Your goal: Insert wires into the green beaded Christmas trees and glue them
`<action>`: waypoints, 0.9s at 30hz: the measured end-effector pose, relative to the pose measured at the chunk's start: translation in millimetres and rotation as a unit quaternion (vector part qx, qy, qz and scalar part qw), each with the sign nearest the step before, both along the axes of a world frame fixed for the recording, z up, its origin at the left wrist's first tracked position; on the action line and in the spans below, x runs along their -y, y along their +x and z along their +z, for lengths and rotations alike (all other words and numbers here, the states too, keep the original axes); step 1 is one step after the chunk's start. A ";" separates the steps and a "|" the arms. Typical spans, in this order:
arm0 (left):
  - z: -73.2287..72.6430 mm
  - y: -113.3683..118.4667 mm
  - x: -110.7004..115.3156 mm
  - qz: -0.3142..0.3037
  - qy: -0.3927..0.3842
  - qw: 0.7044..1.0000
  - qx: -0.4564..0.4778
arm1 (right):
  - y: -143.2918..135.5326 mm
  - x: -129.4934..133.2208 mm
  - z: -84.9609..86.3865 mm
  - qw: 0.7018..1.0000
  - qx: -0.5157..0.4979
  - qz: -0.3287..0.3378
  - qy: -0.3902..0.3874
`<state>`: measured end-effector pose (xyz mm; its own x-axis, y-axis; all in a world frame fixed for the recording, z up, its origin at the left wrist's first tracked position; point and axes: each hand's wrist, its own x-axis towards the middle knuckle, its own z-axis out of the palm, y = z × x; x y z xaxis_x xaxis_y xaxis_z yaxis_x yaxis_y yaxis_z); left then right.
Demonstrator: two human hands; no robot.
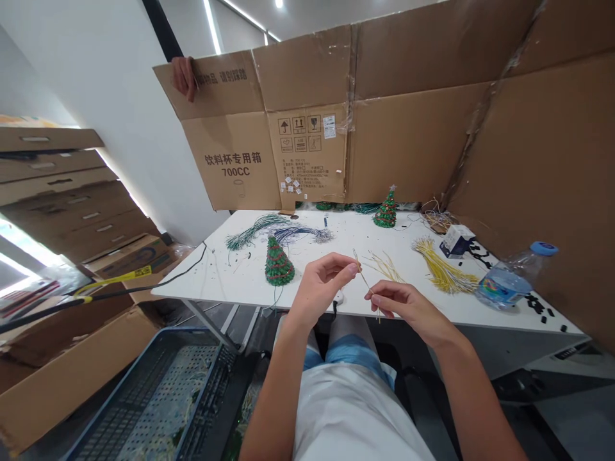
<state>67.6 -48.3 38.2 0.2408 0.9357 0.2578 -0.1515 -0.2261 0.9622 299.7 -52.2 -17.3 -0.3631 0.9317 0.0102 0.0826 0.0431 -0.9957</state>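
Note:
A thin yellow wire (364, 279) runs between my two hands above the table's front edge. My left hand (331, 278) pinches its upper end between thumb and fingers. Lower down, my right hand (396, 299) grips the same wire, and a short tail hangs below the fingertips. Just behind the hands lie a few loose yellow wires (387, 266). A thick bundle of yellow wires (444, 266) spreads to the right. Left of my left hand stands a small green Christmas tree (278, 262) with red trim.
A second small tree (385, 208) stands at the back by the cardboard wall (408, 141). Green wires (250, 232) and blue wires (302, 234) lie at the left. A water bottle (509, 282) and small white box (456, 241) stand right. A blue crate (158, 384) sits below.

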 end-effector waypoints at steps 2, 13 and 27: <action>0.3 1.1 1.2 -0.007 -0.002 1.000 0.001 | 1.0 -0.4 -1.2 1.000 0.003 -0.003 0.007; -0.4 11.1 1.6 -0.026 0.004 1.000 0.000 | 12.3 3.0 0.8 1.000 -0.009 -0.008 0.012; 2.1 18.8 4.4 -0.036 0.015 0.998 -0.049 | 18.7 3.6 2.3 0.999 -0.048 -0.007 0.009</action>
<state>86.5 -52.7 40.4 0.3330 0.9074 0.2564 -0.0734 -0.2461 0.9664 318.4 -55.8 -14.9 -0.3466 0.9361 0.0604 -0.0118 0.0600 -0.9981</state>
